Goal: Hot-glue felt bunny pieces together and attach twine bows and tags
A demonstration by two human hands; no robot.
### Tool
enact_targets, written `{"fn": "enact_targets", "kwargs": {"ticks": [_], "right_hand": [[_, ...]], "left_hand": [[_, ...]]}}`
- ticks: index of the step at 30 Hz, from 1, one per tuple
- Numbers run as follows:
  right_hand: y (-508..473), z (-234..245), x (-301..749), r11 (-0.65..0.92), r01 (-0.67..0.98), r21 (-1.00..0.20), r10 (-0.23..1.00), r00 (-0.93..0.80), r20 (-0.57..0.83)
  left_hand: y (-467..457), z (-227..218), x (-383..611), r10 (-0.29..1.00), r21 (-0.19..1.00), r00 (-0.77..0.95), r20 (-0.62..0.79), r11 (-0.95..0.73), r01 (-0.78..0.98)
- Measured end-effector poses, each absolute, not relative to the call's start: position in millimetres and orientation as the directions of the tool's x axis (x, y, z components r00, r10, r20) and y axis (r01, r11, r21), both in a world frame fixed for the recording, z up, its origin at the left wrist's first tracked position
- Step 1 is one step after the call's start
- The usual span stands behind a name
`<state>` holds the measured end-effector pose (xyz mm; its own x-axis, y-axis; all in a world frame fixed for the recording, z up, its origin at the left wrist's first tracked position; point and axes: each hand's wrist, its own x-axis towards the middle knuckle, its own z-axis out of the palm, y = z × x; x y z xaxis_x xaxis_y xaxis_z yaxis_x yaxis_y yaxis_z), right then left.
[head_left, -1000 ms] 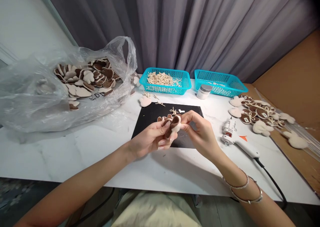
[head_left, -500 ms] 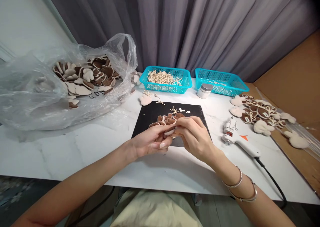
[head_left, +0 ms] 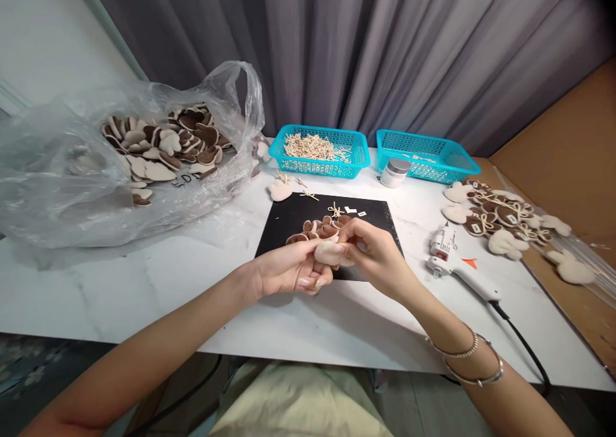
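Between my two hands is a small cream felt piece (head_left: 330, 253), its pale fuzzy side turned up. My left hand (head_left: 289, 269) is closed on its left edge, thumb on top and fingers curled beneath. The thumb and fingers of my right hand (head_left: 378, 257) pinch the other edge. Just beyond lie several brown felt pieces with cream edges (head_left: 312, 230), partly hidden by my hands, on a black mat (head_left: 283, 219). A cord bow (head_left: 335, 211) and small white labels (head_left: 350, 210) rest near the mat's far edge.
A clear plastic bag (head_left: 192, 212) of brown and cream pieces spreads at left. Two blue baskets (head_left: 359, 167) stand at the back, one holding cord bows, with a jar (head_left: 394, 172) between. A corded glue gun (head_left: 462, 270) lies at right beside finished-looking pieces (head_left: 505, 215).
The felt piece has turned so its cream side faces up, where it was tilted on edge before. My right hand's fingers have shifted into a pinch at its right edge.
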<state>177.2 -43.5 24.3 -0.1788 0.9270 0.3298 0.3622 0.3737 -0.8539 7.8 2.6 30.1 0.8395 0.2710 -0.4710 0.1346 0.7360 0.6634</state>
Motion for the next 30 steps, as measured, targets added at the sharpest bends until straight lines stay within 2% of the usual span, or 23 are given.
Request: {"fn": "enact_targets", "kwargs": {"ticks": [2,4,7,12,15,19,21,23,26,30], "right_hand": [[-41.6,23.3,179.3,0.234,0.261,-0.937,0.964,-0.190,0.188],[-38.8,21.1,181.0,0.149,0.170,-0.974,0.971,-0.213,0.111],[-35.3,17.7,182.1,0.106,0.098,-0.989,0.972,-0.220,0.082],[-36.3,17.0,181.8,0.092,0.127,-0.988,0.973,-0.223,0.062],[-37.7,17.4,182.6,0.106,0.142,-0.984,0.976,-0.203,0.076],[-37.8,16.8,184.5,0.110,0.180,-0.978,0.980,-0.183,0.077],[-37.6,16.6,184.8,0.145,0.210,-0.967,0.980,-0.167,0.111],[-37.7,17.3,184.7,0.212,0.238,-0.948,0.974,-0.136,0.183],[-38.8,21.1,184.1,0.312,0.255,-0.915,0.950,-0.106,0.294],[-41.7,28.2,184.4,0.378,0.291,-0.879,0.926,-0.100,0.365]], "left_hand": [[3.3,28.3,7.6,0.229,0.616,0.854,-0.466,0.777,0.128],[3.9,26.1,6.5,0.193,0.574,0.864,-0.465,0.809,0.128],[5.0,23.8,4.6,0.135,0.525,0.871,-0.472,0.837,0.155],[6.4,23.8,4.8,0.092,0.515,0.875,-0.476,0.835,0.193],[4.4,26.1,6.4,0.181,0.649,0.868,-0.462,0.736,0.192],[-3.8,34.7,8.4,0.553,0.915,0.756,-0.350,0.375,0.148],[-8.6,40.0,9.5,0.667,0.964,0.696,-0.266,0.199,0.177],[-12.2,44.0,10.4,0.692,0.974,0.687,-0.223,0.131,0.185],[-13.8,45.7,10.4,0.687,0.982,0.701,-0.191,0.139,0.131],[-11.5,42.7,7.4,0.656,0.984,0.734,-0.174,0.142,0.107]]}}
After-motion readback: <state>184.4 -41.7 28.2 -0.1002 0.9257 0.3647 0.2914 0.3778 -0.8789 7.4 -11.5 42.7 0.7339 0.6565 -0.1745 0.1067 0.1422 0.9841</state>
